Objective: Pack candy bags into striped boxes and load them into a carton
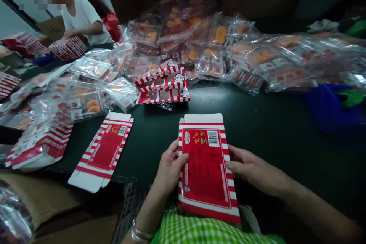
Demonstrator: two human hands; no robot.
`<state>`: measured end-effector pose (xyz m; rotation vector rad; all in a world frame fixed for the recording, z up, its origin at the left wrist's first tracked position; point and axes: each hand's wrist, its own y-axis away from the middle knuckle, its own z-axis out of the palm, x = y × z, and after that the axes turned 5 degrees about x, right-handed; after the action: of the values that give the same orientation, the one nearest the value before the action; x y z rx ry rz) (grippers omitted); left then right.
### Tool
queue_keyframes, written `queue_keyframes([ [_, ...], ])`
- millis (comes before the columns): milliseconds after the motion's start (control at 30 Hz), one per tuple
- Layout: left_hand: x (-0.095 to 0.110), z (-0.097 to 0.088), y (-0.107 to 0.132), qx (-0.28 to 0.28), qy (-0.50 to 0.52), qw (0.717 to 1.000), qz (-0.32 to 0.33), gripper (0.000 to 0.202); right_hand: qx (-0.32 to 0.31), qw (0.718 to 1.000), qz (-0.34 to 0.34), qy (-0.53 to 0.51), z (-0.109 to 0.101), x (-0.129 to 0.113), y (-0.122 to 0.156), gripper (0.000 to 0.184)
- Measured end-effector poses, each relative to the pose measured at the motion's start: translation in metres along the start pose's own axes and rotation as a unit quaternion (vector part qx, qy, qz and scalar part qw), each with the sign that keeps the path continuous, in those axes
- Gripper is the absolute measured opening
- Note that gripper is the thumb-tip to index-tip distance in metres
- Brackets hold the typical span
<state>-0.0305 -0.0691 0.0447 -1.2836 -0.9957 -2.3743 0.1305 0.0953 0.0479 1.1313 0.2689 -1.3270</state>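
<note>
Grip findings: left hand (170, 167) clamps the long edge of the flat carton (206, 167), thumb on its printed face; right hand (254, 166) has fingers open against the opposite edge, hold unconfirmed. Carton stands lower centre, above the dark surface (271, 122).

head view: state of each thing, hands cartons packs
left hand, on the carton's left edge
right hand, fingers flat on its right edge
striped carton blank, flat, unfolded, printed side up
loose carton blank, lying flat
carton stack, piled flat
overlapping blanks, fanned in a pile
clear plastic packs, heaped
</note>
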Motion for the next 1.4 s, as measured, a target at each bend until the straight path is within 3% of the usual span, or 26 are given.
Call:
queue_keyframes([
  [67, 0.002, -0.002, -0.002, -0.018, -0.043, 0.999, 0.014, 0.048, 0.002, 1.000, -0.013, -0.004, 0.003, 0.003, 0.005, 0.067],
  [133, 0.008, -0.002, -0.011, -0.014, -0.081, 0.996, 0.040, 0.047, 0.004, 1.000, -0.023, -0.006, 0.005, 0.004, 0.007, 0.065],
  [267, 0.019, 0.003, -0.035, 0.034, -0.090, 0.993, 0.063, 0.076, -0.003, 1.000, -0.011, 0.013, 0.001, 0.000, 0.003, 0.073],
  [400, 0.015, 0.003, -0.040, -0.006, -0.069, 0.997, 0.038, 0.077, 0.087, 0.995, -0.030, 0.032, -0.010, -0.006, -0.006, 0.103],
  [467, 0.013, -0.001, -0.039, -0.032, -0.056, 0.998, 0.029, 0.073, 0.122, 0.988, -0.066, 0.061, -0.016, -0.008, -0.012, 0.105],
  [567, 0.014, -0.005, -0.038, -0.038, -0.088, 0.995, 0.030, 0.061, 0.108, 0.985, -0.094, 0.100, -0.022, -0.010, -0.019, 0.089],
  [633, 0.017, -0.005, -0.040, -0.005, -0.137, 0.989, 0.062, 0.042, 0.104, 0.981, -0.099, 0.128, -0.025, -0.011, -0.020, 0.072],
  [700, 0.017, -0.003, -0.045, 0.035, -0.178, 0.979, 0.098, 0.025, 0.125, 0.971, -0.109, 0.170, -0.028, -0.013, -0.019, 0.052],
  [800, 0.013, -0.003, -0.054, 0.058, -0.194, 0.974, 0.105, 0.019, 0.177, 0.945, -0.146, 0.232, -0.028, -0.017, -0.018, 0.036],
  [900, 0.010, -0.002, -0.060, 0.059, -0.185, 0.977, 0.091, 0.022, 0.205, 0.923, -0.182, 0.271, -0.027, -0.021, -0.021, 0.033],
  [1033, 0.011, 0.001, -0.062, 0.069, -0.167, 0.979, 0.089, 0.023, 0.240, 0.910, -0.176, 0.288, -0.031, -0.025, -0.030, 0.034],
  [1167, 0.015, 0.005, -0.064, 0.056, -0.171, 0.980, 0.088, 0.022, 0.176, 0.914, -0.164, 0.327, -0.039, -0.031, -0.035, 0.037],
  [1233, 0.016, 0.006, -0.065, 0.042, -0.187, 0.978, 0.082, 0.015, 0.155, 0.892, -0.173, 0.388, -0.041, -0.033, -0.036, 0.027],
  [1400, 0.021, 0.006, -0.068, 0.020, -0.220, 0.973, 0.073, 0.007, 0.174, 0.832, -0.220, 0.479, -0.034, -0.038, -0.041, 0.019],
])
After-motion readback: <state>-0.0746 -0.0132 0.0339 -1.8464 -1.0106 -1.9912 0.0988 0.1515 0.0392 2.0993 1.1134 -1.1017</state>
